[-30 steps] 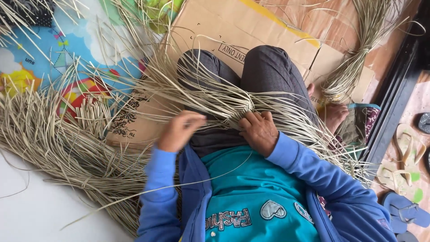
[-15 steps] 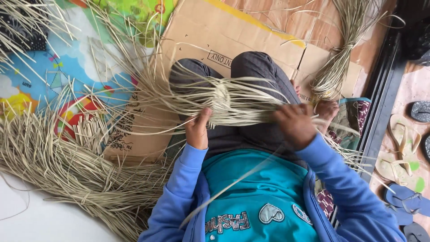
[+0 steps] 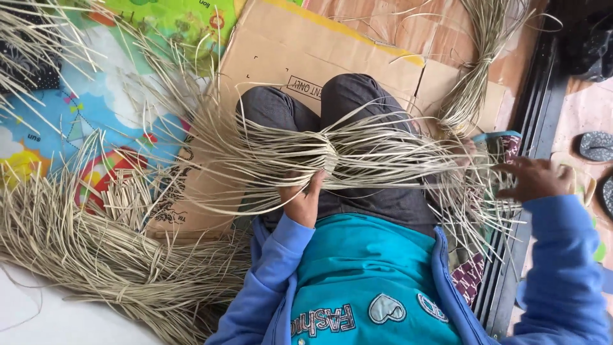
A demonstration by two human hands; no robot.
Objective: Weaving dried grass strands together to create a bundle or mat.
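Seen from above, a seated person holds a bundle of dried grass strands (image 3: 332, 156) across the lap, over grey trousers (image 3: 345, 102). Left hand (image 3: 305, 198) is closed around the bundle's pinched middle, gripping from beneath, with the strands fanning out to both sides. Right hand (image 3: 535, 179), fingers spread and loosely curved, lies at the far right tips of the strands, touching only a few and apparently clasping none; whether any strand is pinched cannot be told. The bundle thus sits directly above the left hand and stretches sideways toward the right one. Risks, as judged: because the single grip is central, loose ends could slip free and scatter into the large straw heap (image 3: 108, 268) lying just beside the left knee, mixing sorted with unsorted material; brittle strands may also kink or snap where they bend sharply at the pinch. Flattened cardboard (image 3: 306, 45) lies under the legs.
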